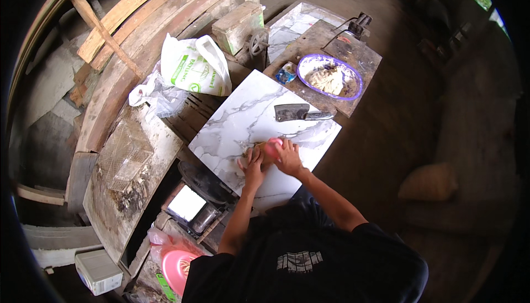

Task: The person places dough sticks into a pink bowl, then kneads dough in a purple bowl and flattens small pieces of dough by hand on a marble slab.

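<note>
My right hand (289, 159) is closed around a pink rounded object (273, 147), whose exact kind I cannot make out. Beside it, my left hand (254, 166) rests with fingers spread on a small brownish piece (266, 153), partly hidden between the hands. Both hands work low over a white marble-patterned slab (226, 132). A dark-bladed cleaver (291, 112) lies farther back on the slab, its handle to the right. Beyond it, a purple-rimmed basin (359, 85) holds a pale, dough-like mass (327, 80).
A blue packet (286, 73) lies left of the basin on a worn wooden board (364, 60). White plastic bags (196, 65) stand at the slab's far left. Nearer left are a wire cage (124, 154) and a pink basin (174, 264). A sack (429, 182) sits at right.
</note>
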Available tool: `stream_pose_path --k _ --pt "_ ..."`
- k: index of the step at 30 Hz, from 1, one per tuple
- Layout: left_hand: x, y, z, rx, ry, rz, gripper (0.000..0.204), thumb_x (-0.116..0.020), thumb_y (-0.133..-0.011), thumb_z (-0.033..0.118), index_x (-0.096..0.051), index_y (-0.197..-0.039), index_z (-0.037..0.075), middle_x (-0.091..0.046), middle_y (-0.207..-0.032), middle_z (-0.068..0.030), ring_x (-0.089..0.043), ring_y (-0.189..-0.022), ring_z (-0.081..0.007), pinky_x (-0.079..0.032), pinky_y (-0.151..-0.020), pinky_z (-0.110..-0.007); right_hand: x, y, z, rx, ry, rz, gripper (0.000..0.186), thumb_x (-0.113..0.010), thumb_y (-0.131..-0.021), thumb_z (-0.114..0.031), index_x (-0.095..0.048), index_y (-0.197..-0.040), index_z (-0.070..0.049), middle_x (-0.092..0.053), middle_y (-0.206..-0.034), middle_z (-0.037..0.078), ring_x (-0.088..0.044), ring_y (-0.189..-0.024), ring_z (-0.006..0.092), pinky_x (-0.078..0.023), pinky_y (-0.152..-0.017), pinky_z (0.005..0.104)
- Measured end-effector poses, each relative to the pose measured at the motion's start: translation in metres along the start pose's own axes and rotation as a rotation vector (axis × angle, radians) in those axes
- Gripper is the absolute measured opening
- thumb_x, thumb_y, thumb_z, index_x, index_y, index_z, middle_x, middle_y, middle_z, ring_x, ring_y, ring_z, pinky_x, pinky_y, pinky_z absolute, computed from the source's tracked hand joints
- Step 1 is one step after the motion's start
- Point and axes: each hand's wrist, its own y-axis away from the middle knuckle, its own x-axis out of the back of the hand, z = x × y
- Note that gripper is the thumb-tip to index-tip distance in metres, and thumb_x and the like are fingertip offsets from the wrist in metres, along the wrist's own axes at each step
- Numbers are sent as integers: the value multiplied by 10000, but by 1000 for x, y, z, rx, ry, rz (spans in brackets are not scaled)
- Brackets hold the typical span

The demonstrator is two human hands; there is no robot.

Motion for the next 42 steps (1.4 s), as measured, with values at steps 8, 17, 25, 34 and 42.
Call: stream_pose_path --k 8,17,25,34,42 --pt "-3 -3 -7 -16 -19 5 554 -585 -744 267 -381 -1253 186 -293 -1342 -9 -174 -1267 -228 57 -920 -588 -1 -6 12 29 -83 3 527 -595 -653 -224 -386 -1123 -111 -400 -1068 183 -381 -989 342 -301 -774 460" --pt "-3 -3 0 8 -5 32 508 -577 -740 223 -418 -1220 177 -333 -1315 -20 -184 -1266 -217 36 -927 -595 5 -8 12 35 -149 7 501 -553 -705 -245 -366 -1144 -91 -404 -1056 194 -385 -970 343 -306 -753 440" --pt "-3 -4 7 7 -32 42 518 -583 -740 238 -412 -1217 130 -323 -1320 -10 -188 -1264 -215 34 -923 -602 -13 -5 15 255 60 113 501 -575 -686 -259 -395 -1131 -115 -399 -1076 180 -398 -962 334 -306 -767 441" --pt "1 0 34 137 118 -13 531 -591 -736 185 -399 -1230 159 -307 -1325 -45 -217 -1251 -237 15 -915 -619 2 -12 18 128 -104 34 527 -615 -674 -259 -399 -1121 -83 -396 -1104 179 -392 -993 341 -306 -785 440" --pt "-31 39 51 109 -119 112 461 -500 -792 258 -399 -1210 91 -316 -1312 -60 -242 -1239 -206 -15 -948 -592 10 -35 44 446 -97 -55 507 -602 -695 -303 -403 -1108 -88 -435 -1003 176 -446 -902 331 -314 -719 421"
